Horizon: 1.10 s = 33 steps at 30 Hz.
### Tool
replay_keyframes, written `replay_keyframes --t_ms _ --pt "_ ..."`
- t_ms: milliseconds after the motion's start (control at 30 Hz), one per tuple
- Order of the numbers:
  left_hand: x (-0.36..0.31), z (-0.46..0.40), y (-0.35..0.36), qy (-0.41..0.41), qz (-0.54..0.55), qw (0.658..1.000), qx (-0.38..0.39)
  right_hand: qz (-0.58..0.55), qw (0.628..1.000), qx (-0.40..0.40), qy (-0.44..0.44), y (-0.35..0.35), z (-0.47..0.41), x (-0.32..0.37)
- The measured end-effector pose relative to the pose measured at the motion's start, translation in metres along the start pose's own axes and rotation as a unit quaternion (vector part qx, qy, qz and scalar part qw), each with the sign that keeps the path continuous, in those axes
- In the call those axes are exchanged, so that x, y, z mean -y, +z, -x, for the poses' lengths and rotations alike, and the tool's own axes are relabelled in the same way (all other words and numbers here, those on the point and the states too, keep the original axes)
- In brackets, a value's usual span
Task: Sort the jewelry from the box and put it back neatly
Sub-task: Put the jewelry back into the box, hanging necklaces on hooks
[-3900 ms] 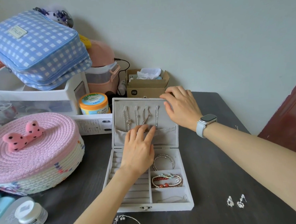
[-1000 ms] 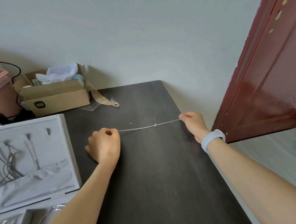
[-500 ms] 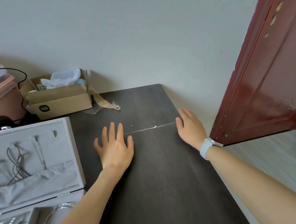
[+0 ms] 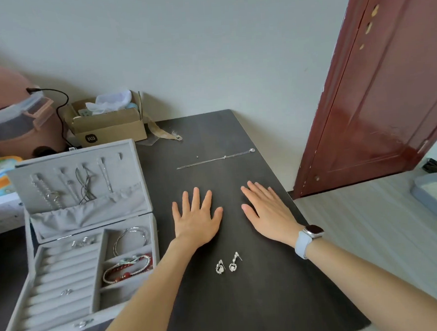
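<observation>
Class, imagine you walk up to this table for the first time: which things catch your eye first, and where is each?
Two open hands, left and right, lie flat mid-table. Beyond their fingertips a thin silver necklace lies stretched straight, and a pair of silver earrings sits nearer the person, between the forearms. At the left stands the open grey jewelry box, chains hanging in its lid, bracelets in its right-hand compartments.

two earrings [image 4: 228, 265], one necklace [image 4: 215, 159], two hands [image 4: 195, 219]

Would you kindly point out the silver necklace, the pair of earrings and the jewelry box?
silver necklace [image 4: 212, 160], head view, mid-chain.
pair of earrings [image 4: 220, 266], head view, left earring.
jewelry box [image 4: 94, 218], head view, lid pocket.
</observation>
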<state>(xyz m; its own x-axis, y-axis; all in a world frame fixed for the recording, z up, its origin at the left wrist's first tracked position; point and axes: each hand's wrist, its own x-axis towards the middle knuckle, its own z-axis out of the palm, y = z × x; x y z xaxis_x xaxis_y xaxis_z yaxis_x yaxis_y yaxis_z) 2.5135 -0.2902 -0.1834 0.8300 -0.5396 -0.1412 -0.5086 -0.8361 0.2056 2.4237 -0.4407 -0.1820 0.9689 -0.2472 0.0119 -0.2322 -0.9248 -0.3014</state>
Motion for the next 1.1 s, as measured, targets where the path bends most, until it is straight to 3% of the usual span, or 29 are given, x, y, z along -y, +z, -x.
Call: replay_keyframes --t_ms 133,300,467,600,733,867,1000,1100 --pt "0.005 0.047 0.006 0.036 0.081 0.996 -0.007 -0.091 0.994 -0.04 -0.053 0.008 0.058 0.024" --pt "0.009 0.095 0.013 0.069 0.263 0.957 -0.101 -0.14 0.987 -0.057 -0.058 0.011 0.096 0.043" --pt "0.017 0.121 0.025 0.115 0.217 0.959 -0.142 -0.126 0.987 -0.095 -0.033 0.015 0.098 0.051" --pt "0.014 0.121 0.025 0.096 0.223 0.955 -0.17 -0.136 0.985 -0.107 -0.014 0.018 0.098 0.049" --pt "0.014 0.121 0.023 0.098 0.236 0.952 -0.169 -0.2 0.972 -0.12 0.006 0.016 0.098 0.048" --pt "0.012 0.122 0.013 0.073 0.334 0.928 -0.149 -0.281 0.949 -0.134 0.056 -0.004 0.093 0.037" --pt "0.004 0.102 -0.013 0.036 0.449 0.887 -0.099 -0.192 0.969 -0.151 0.027 -0.036 0.076 0.021" --pt "-0.004 0.079 -0.032 0.066 0.396 0.915 -0.038 -0.172 0.983 -0.065 0.013 -0.061 0.059 0.014"
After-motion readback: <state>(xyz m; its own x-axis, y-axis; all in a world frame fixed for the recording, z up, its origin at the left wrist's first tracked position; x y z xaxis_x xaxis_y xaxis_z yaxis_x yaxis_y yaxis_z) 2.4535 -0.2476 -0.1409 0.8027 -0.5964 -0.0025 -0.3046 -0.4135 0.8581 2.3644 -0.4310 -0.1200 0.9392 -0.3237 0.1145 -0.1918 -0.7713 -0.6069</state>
